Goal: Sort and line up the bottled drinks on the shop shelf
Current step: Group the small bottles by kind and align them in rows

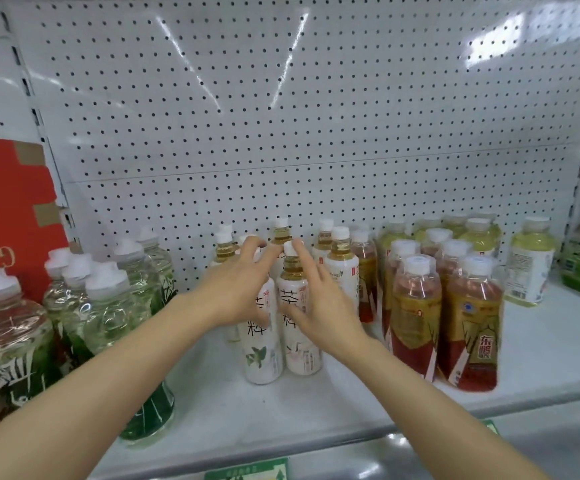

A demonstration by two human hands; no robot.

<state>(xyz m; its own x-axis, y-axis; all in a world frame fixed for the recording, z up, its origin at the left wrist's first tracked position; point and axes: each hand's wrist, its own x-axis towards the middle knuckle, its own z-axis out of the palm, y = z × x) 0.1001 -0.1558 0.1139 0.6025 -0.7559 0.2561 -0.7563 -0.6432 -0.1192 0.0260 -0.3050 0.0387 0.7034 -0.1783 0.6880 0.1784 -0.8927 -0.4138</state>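
Two white-label tea bottles stand side by side at the middle of the white shelf (319, 414), in front of more of the same kind. My left hand (236, 285) hovers with spread fingers over the top of the left tea bottle (262, 355) and hides its cap. Beside the right tea bottle (299, 341), my right hand (323, 303) has straight fingers, the index finger up by the white cap. Neither hand grips a bottle. Clear green-label bottles (108, 306) fill the left side, and red-and-gold tea bottles (416, 313) fill the right.
Pale yellow drink bottles (531, 261) stand at the back right. A red carton (1, 209) leans at the far left. The white pegboard (281, 116) closes the back. Green price tags (247, 471) sit on the shelf's front edge.
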